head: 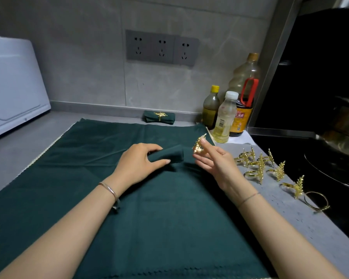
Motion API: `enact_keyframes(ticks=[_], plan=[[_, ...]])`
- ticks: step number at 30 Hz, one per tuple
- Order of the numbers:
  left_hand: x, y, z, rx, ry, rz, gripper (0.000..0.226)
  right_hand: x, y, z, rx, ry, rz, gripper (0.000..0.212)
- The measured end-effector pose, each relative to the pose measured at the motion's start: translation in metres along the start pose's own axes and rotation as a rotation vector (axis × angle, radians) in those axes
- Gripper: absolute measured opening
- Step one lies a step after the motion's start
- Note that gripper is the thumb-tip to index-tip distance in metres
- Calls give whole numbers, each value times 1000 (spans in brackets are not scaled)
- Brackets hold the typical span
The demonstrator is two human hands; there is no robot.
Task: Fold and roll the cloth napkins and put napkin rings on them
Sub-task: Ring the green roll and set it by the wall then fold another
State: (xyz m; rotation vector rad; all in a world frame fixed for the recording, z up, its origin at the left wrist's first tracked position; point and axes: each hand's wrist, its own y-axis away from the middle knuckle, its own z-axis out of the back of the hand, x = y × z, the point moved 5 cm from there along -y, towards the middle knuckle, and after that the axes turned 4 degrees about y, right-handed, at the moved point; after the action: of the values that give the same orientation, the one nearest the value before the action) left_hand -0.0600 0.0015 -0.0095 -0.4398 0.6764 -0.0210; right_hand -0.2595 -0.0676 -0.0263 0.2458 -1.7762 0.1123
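Work in hand: the rolled napkin (167, 156), dark green, lies on the flat cloth (149, 214) near mid-table, with no ring on it yet.
Left hand (138, 164): closed round the near end of the roll, thumb in front and fingers over the top, holding it steady.
Right hand (216, 162): pinches a gold leaf-pattern napkin ring (198, 147) between thumb and forefinger. The ring is just beside the free end of the roll and not yet over it.
Completed: one finished napkin (159, 117), rolled and ringed, sits at the back of the table (18, 154) against the wall.
Outstanding: ringing this roll looks to be the next step. The flat cloth beneath is still unfolded; whether it is one layer or several cannot be told.
Stock: several spare rings (258, 164) lie loose on the table to the right, well apart from the roll.
Progress, judged: early, with one piece done and a second close to done.
Writing: the dark bottle (240, 117) has an orange label with Chinese characters, too small to read. The clear bottle (224, 119) shows a barcode only.
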Motion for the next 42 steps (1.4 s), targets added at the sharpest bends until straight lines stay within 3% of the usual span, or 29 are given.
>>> enact_keyframes(ticks=[4,8,15,27,36,42], plan=[[-7,2,0,15,9,-2,21,-11,3,-12,69,88,-17,32],[-10,4,-2,43,36,-7,21,-15,7,-18,88,171,7,47],[-11,7,-8,138,172,-40,23,-6,19,-29,281,334,78,30],[-14,11,-14,192,221,-72,31,6,22,-29,238,526,285,43],[-19,15,-10,256,535,-9,18,19,21,-24,405,513,235,22],[-21,14,-12,261,500,-48,19,20,23,-25,280,535,346,25]])
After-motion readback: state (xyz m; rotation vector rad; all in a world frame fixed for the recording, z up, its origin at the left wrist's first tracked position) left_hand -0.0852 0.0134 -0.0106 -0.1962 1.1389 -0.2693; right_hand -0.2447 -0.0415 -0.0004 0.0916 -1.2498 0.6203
